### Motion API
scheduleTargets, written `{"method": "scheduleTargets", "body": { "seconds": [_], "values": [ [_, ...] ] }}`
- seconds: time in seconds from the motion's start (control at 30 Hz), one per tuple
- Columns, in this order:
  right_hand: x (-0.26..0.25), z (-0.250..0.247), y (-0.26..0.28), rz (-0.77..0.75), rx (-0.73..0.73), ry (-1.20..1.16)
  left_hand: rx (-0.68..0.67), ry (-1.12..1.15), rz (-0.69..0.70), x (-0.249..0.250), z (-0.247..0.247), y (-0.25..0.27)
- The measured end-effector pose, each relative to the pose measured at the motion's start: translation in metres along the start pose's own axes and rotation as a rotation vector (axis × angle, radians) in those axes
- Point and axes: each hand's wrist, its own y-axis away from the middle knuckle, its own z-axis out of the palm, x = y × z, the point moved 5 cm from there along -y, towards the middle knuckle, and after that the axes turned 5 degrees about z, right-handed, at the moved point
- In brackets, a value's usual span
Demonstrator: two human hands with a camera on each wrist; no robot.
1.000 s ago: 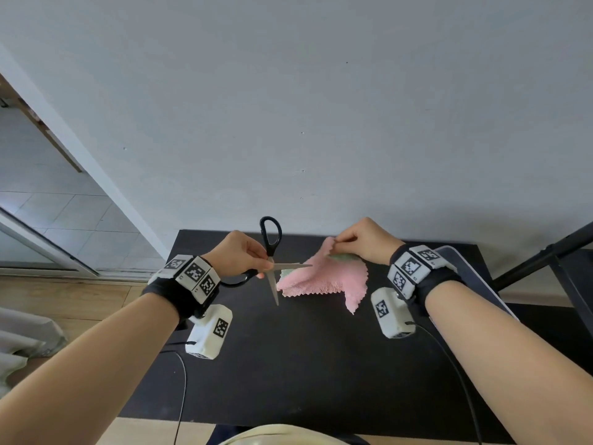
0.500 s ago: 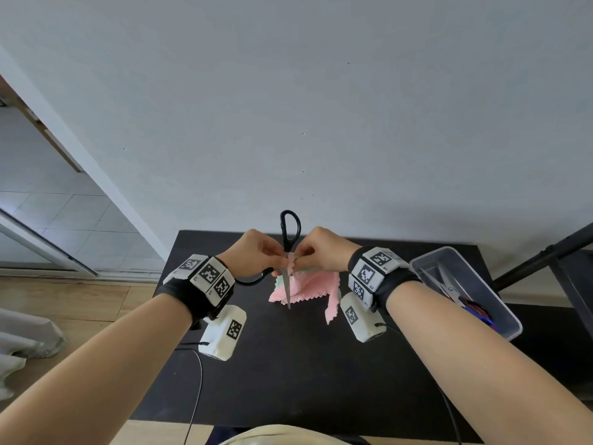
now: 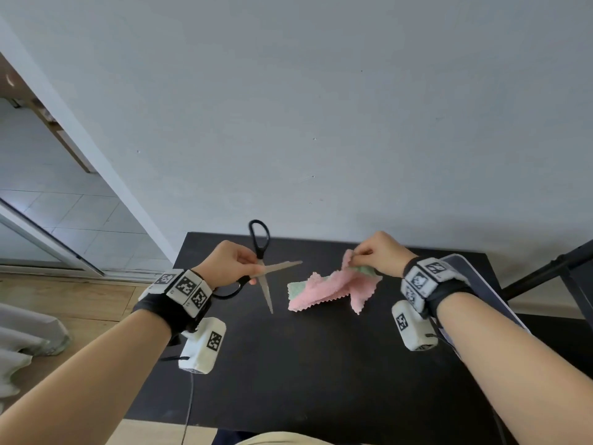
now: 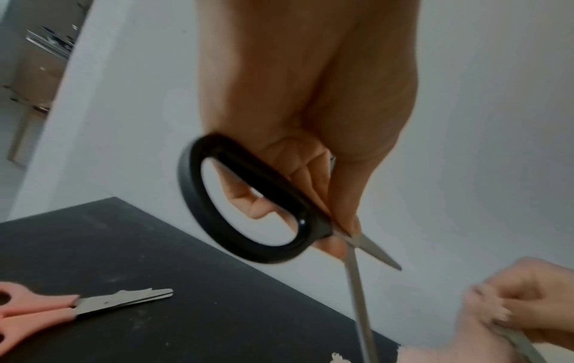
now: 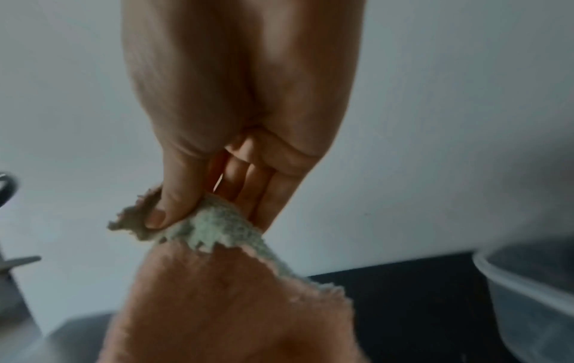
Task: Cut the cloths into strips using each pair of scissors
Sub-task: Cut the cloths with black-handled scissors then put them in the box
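My left hand (image 3: 248,268) grips a pair of black-handled scissors (image 3: 261,277) above the black table (image 3: 321,374), with the blades spread wide apart. In the left wrist view the fingers pass through the black loop (image 4: 248,208). My right hand (image 3: 362,255) pinches the upper corner of a pink cloth (image 3: 330,289) and a green cloth (image 3: 295,289) lying under it. Both cloths trail down to the table. The right wrist view shows the thumb (image 5: 167,203) pressing the green cloth (image 5: 217,228) against the fingers, with the pink cloth (image 5: 233,307) hanging below. The blades are left of the cloths, not touching them.
An orange-handled pair of scissors (image 4: 77,307) lies shut on the table's left part. A clear plastic bin (image 3: 481,290) stands at the right edge, mostly behind my right wrist. A grey wall rises just beyond the table. A dark stand (image 3: 545,274) is at the far right.
Half a second ago both hands met at the cloth with the blades nearly shut. Now the hands have drawn apart, the blades are spread, and the cloths have shifted right.
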Motion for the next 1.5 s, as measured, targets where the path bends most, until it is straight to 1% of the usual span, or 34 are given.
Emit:
{"method": "scheduleTargets", "body": {
  "seconds": [0.1,0.17,0.3,0.4,0.5,0.63,0.77,0.93,1.07,1.23,1.43,1.5],
  "values": [
    [-0.001,-0.001,0.008,-0.004,0.051,-0.281,0.072,0.132,-0.031,-0.004,-0.004,-0.001],
    [-0.014,0.013,0.010,-0.007,0.053,-0.474,0.091,0.188,-0.021,0.003,0.003,-0.004],
    [-0.029,0.044,0.003,0.048,0.054,-0.851,0.094,0.259,0.011,0.014,0.014,-0.010],
    [-0.039,0.060,0.000,0.069,0.019,-1.058,0.100,0.267,0.023,0.021,0.018,-0.011],
    [-0.046,0.068,-0.001,0.097,-0.037,-1.178,0.102,0.274,0.040,0.027,0.022,-0.011],
    [-0.055,0.074,0.000,0.109,-0.069,-1.235,0.137,0.312,0.053,0.034,0.025,-0.010],
    [-0.061,0.075,-0.002,0.118,-0.049,-1.252,0.146,0.354,0.048,0.038,0.028,-0.010],
    [-0.062,0.070,-0.004,0.147,-0.007,-1.229,0.105,0.312,0.033,0.037,0.029,-0.012],
    [-0.060,0.066,-0.003,0.154,-0.011,-1.227,0.080,0.296,0.031,0.038,0.029,-0.009],
    [-0.058,0.062,-0.002,0.161,-0.002,-1.282,0.053,0.305,0.003,0.032,0.026,-0.006],
    [-0.054,0.057,-0.002,0.179,0.034,-1.271,0.045,0.294,0.031,0.034,0.024,-0.002],
    [-0.050,0.053,-0.002,0.204,0.075,-1.283,0.050,0.277,0.029,0.032,0.023,-0.001]
  ]
}}
